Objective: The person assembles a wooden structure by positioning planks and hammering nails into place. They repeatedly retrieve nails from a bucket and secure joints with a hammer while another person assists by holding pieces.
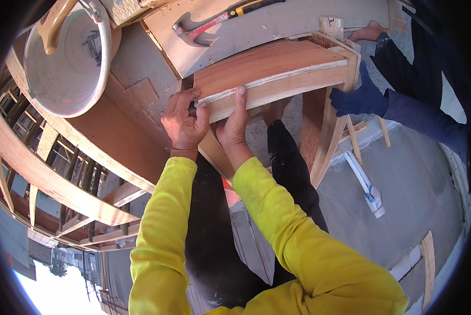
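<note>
A curved reddish plywood panel (267,68) with a pale wooden strip along its near edge lies across a wooden frame (332,126). At the panel's left end, my left hand (183,119) has its fingers curled over the corner. Just to its right, my right hand (234,123) grips the near edge, thumb up against the strip and the other fingers hidden underneath. Another person's dark-gloved hand (359,94) rests against the frame at the panel's right end.
A claw hammer (209,27) lies on a board beyond the panel. A pale bucket (67,63) with several nails (93,47) and a wooden-handled tool (52,26) stands at upper left. Curved wooden formwork (62,173) fills the left. Wood offcuts (428,262) lie on grey concrete at right.
</note>
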The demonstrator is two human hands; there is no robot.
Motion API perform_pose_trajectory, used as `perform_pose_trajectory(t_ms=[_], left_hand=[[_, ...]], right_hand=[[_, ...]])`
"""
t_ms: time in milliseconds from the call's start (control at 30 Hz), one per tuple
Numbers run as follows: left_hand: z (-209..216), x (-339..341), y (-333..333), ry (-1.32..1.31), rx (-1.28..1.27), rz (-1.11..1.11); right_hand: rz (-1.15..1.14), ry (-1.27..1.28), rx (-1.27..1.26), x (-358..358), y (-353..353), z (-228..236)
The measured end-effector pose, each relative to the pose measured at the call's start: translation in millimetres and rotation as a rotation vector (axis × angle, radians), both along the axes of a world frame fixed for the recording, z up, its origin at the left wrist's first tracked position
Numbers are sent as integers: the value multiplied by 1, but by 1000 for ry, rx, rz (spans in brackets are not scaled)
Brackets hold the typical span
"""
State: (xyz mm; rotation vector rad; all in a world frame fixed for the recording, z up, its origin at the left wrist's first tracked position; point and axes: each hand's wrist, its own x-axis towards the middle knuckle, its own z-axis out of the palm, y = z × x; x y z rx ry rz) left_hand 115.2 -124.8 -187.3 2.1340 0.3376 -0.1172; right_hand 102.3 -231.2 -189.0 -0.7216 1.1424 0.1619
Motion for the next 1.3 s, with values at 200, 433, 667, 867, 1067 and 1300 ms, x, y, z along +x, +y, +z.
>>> perform_pose_trajectory(t_ms=[200, 433, 667, 867, 1067, 1300], left_hand=[[-1, -1, 2, -16, 24, -27], [2, 0, 1, 11, -90, 87], [-5, -2, 15, 174, -446, 284], [-2, -3, 17, 212, -524, 312], [6, -19, 3, 14, -350, 527], [49, -54, -90, 105, 199, 1102]], right_hand=[[77, 11, -14, 0, -12, 4], [289, 55, -18, -2, -49, 21], [566, 119, -26, 1, -102, 43], [1262, 190, -21, 9, -100, 79], [1681, -753, -905, 81, -81, 101], [2020, -985, -922, 136, -73, 52]])
